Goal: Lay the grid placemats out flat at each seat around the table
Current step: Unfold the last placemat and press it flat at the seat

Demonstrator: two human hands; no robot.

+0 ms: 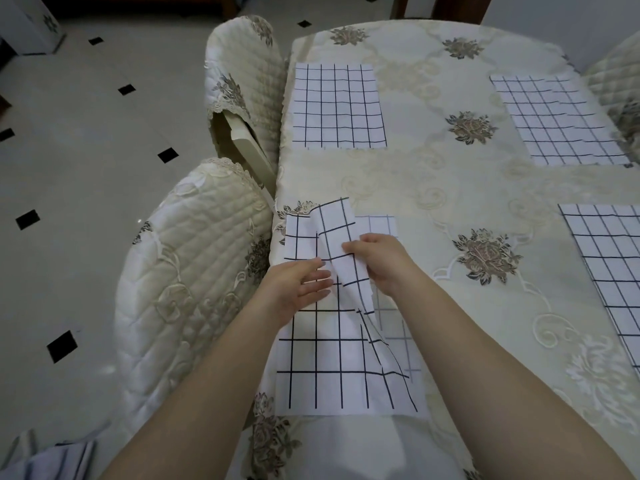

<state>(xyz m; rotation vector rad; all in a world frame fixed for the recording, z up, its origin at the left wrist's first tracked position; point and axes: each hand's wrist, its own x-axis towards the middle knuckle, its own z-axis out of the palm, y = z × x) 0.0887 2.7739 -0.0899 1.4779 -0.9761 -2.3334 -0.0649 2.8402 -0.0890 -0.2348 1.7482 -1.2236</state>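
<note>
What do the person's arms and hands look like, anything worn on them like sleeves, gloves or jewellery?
Both arms are bare from as far up as the picture shows down to the fingertips: no sleeves in view. The left hand and the right hand wear no gloves, and no rings, watch or bracelet show on the fingers or wrists. Nails look short and unpainted.
</note>
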